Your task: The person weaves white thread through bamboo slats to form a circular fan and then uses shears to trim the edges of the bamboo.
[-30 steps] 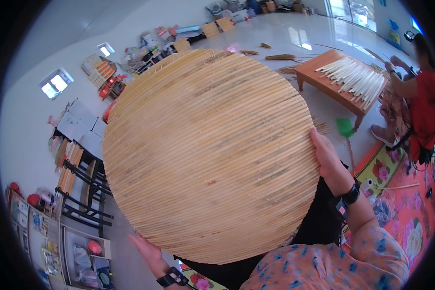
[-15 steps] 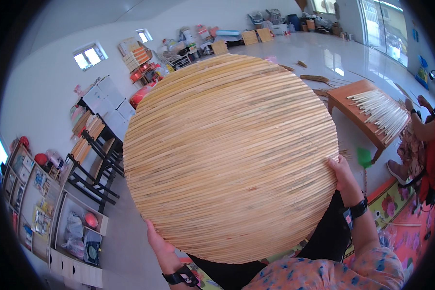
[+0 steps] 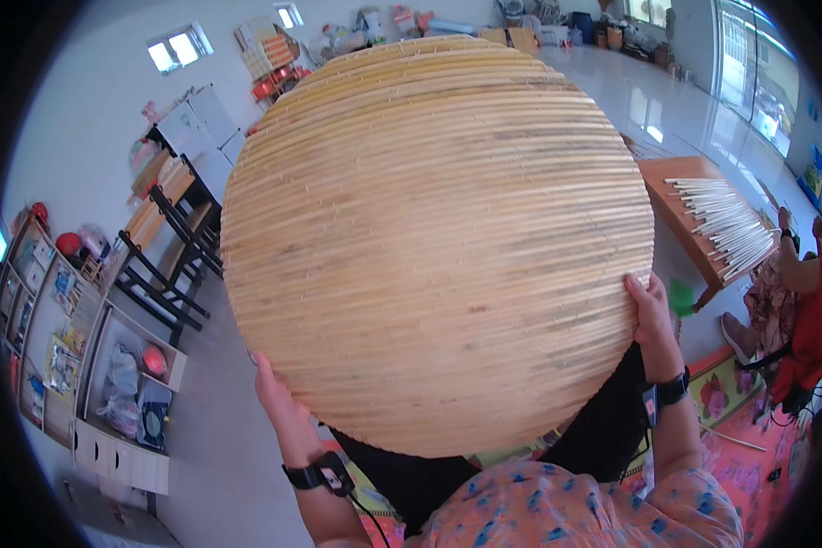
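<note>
A large round mat of pale, slender slats [image 3: 438, 242], stitched across with thin thread and darker in streaks, fills the middle of the view. My left hand [image 3: 283, 393] grips its lower left rim, fingers mostly hidden behind it. My right hand [image 3: 650, 310] holds the right rim, thumb on the front face. Black devices are strapped to both wrists. Below the mat are my black-clad legs and floral top.
At right, a low wooden table [image 3: 671, 219] holds several white sticks; beside it a person in red [image 3: 808, 320] sits near a floral mat [image 3: 749, 438]. At left stand black chairs [image 3: 169, 283], a shelf unit [image 3: 82, 370] and a fridge [image 3: 196, 128]. Piled goods line the back wall.
The room has shifted rightward in the view as my head turned left. Since half a second ago the mat and both hands have risen in the picture, still held at the same rims.
</note>
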The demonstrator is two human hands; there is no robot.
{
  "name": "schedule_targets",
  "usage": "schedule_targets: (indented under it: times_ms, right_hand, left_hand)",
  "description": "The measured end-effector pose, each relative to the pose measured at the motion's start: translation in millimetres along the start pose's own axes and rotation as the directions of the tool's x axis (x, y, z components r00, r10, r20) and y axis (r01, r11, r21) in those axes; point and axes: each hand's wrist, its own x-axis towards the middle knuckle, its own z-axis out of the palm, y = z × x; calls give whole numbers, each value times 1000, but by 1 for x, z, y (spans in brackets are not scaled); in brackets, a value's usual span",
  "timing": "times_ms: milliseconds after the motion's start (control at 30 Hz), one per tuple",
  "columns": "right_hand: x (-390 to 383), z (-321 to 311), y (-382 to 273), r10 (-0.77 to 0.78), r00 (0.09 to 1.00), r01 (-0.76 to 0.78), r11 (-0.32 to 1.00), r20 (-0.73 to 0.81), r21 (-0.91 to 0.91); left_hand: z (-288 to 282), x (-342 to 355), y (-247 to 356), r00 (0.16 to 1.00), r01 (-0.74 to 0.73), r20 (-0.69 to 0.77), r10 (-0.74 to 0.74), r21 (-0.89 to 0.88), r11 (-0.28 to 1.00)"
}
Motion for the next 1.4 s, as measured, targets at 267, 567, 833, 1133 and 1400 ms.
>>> schedule_targets:
  times_ms: [267,567,833,1133,1400]
  right_hand:
    - [5,-21,16,14,999,-14,1000,-46,9]
    - [5,-47,41,85,988,-76,994,-127,73]
    - [36,-66,56,378,925,-366,915,-44,169]
    - [26,-21,39,74,997,-82,883,-36,-462]
    - [-3,33,27,413,897,-336,867,155,-369]
  left_hand:
    - [-21,29,-13,999,19,54,-11,-138,990]
    - [-9,29,-21,998,-17,54,25,-149,989]
    - [0,13,-2,980,89,188,-66,-117,989]
    - [29,-25,-7,960,-275,62,272,37,961]
    - [56,-34,-51,948,-317,41,315,57,947]
